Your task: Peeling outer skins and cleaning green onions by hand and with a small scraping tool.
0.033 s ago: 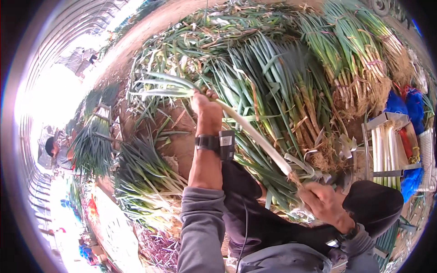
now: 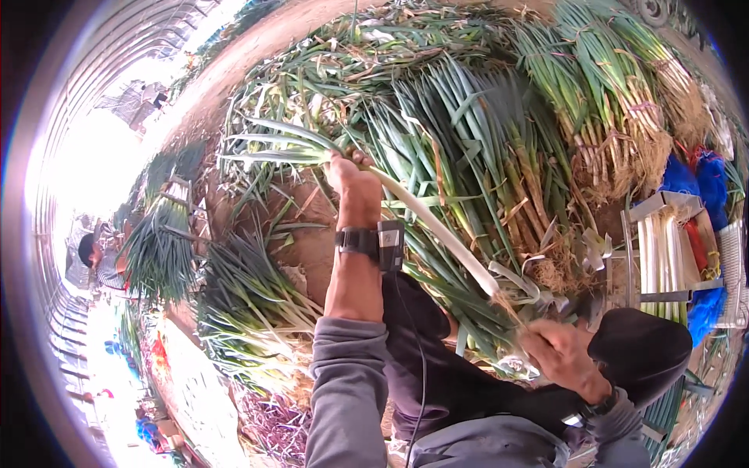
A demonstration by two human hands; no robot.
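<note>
My left hand [image 2: 349,173] is closed around a long green onion [image 2: 441,228] where its leaves meet the stalk. The leaves fan out to the left, and the white stalk slants down to the right. At its root end, my right hand [image 2: 560,355] is closed by the thin, stringy roots [image 2: 507,307], which run to its fingers. Some fingertips are blurred there. Beneath the stalk lies a thick pile of untrimmed green onions [image 2: 468,148] with brown, dirty roots. To the left of my left forearm is another heap of green onions [image 2: 253,312] with pale stalks.
Tied bundles of green onions [image 2: 624,101] lie at the far right. A metal rack [image 2: 629,257] holding white stalks [image 2: 663,253] stands on the right, near blue plastic [image 2: 708,183]. Leaf scraps [image 2: 312,70] cover the far ground. A person [image 2: 105,261] sits at the far left.
My right hand has shifted slightly down and to the right, away from the stalk's white end. My left hand and the green onion are nearly still.
</note>
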